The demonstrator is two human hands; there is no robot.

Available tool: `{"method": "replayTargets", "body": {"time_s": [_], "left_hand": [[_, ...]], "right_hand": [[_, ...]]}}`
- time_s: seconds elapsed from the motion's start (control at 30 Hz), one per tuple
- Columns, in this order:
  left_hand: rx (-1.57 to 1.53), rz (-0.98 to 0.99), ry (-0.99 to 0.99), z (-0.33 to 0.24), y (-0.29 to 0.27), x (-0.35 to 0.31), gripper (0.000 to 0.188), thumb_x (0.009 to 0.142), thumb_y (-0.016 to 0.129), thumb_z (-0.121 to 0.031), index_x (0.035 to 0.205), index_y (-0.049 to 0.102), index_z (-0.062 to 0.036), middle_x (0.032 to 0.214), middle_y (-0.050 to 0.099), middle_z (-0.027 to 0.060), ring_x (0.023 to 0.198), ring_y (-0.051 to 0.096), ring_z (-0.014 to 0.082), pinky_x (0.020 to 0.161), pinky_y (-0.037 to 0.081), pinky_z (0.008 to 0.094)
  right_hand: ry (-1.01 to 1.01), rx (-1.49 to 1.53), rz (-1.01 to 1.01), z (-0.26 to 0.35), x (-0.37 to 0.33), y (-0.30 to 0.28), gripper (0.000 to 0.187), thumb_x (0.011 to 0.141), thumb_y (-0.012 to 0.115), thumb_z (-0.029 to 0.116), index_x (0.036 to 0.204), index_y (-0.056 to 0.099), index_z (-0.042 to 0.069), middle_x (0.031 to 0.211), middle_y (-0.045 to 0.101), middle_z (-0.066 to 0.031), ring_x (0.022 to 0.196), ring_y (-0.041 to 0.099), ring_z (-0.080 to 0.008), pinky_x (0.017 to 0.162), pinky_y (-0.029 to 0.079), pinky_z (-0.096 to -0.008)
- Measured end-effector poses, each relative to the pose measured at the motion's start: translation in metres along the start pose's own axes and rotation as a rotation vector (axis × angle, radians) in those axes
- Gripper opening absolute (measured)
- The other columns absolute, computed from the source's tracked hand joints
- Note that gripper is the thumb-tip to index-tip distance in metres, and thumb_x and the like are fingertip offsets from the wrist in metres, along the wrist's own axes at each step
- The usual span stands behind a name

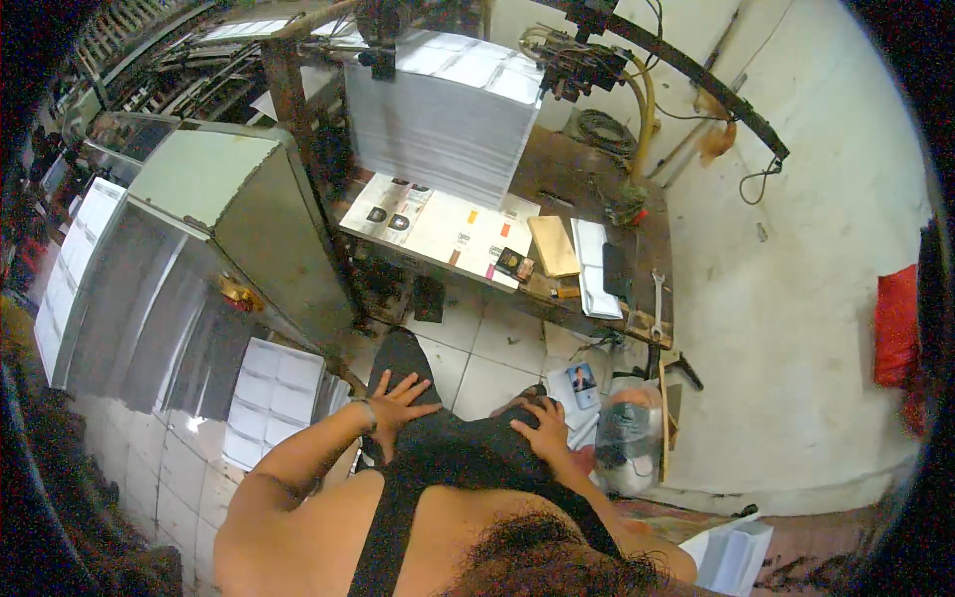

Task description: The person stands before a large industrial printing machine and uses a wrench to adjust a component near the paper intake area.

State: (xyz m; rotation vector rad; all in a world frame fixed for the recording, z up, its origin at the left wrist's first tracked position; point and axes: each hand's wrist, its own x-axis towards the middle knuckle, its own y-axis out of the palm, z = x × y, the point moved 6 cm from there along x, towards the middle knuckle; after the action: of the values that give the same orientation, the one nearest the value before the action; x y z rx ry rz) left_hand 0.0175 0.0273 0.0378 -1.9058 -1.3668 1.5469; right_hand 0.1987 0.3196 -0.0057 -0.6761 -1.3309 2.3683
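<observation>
My left hand (398, 406) rests on my left thigh with its fingers spread, a band around the wrist. On my right thigh lies my right hand (543, 430), fingers apart and holding nothing. Dark trousers (458, 438) cover both legs. Ahead of my knees stands a brown wooden workbench (557, 164). Printed sheets (448, 231) lie along its near edge, in front of a tall stack of paper (438, 124). To their right sit a small dark packet (514, 264), a tan block (553, 246), white papers (591, 269), a dark phone-like slab (618, 267) and a wrench (658, 303).
At left stands a worn grey-green metal cabinet (288, 224), with a tall paper stack (149, 308) beside it and a lower paper stack (271, 393) nearer me. By my right leg is a clear plastic bag (629, 443). Coiled cable (602, 131) lies at the bench's back.
</observation>
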Motion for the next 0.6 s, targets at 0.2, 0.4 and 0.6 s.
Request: {"method": "replayTargets", "body": {"time_s": [0.2, 0.4, 0.6], "left_hand": [[-0.036, -0.016, -0.016, -0.001, 0.000, 0.000, 0.160, 0.028, 0.100, -0.044, 0.163, 0.013, -0.0340, 0.170, -0.005, 0.0186, 0.156, -0.009, 0.0403, 0.114, -0.003, 0.0741], [-0.052, 0.064, -0.006, -0.005, -0.009, -0.003, 0.163, 0.028, 0.101, -0.039, 0.163, 0.010, -0.0342, 0.169, -0.007, 0.0213, 0.155, -0.010, 0.0431, 0.113, -0.002, 0.0755], [0.057, 0.184, -0.063, 0.003, -0.001, 0.005, 0.150, 0.044, 0.097, -0.023, 0.163, 0.007, -0.0371, 0.169, -0.007, 0.0197, 0.155, -0.005, 0.0430, 0.115, 0.003, 0.0750]], "right_hand": [[-0.017, -0.054, 0.020, 0.010, 0.002, -0.010, 0.072, 0.074, 0.077, 0.062, 0.131, 0.067, 0.019, 0.156, 0.040, -0.0183, 0.147, 0.025, -0.0460, 0.113, 0.031, -0.0632], [-0.026, 0.062, -0.004, 0.006, 0.006, -0.004, 0.069, 0.073, 0.080, 0.057, 0.131, 0.067, 0.021, 0.156, 0.041, -0.0163, 0.148, 0.024, -0.0440, 0.115, 0.028, -0.0620], [-0.048, 0.109, 0.050, 0.012, 0.024, -0.005, 0.068, 0.072, 0.082, 0.056, 0.127, 0.069, 0.016, 0.155, 0.040, -0.0166, 0.149, 0.022, -0.0438, 0.116, 0.025, -0.0636]]}}
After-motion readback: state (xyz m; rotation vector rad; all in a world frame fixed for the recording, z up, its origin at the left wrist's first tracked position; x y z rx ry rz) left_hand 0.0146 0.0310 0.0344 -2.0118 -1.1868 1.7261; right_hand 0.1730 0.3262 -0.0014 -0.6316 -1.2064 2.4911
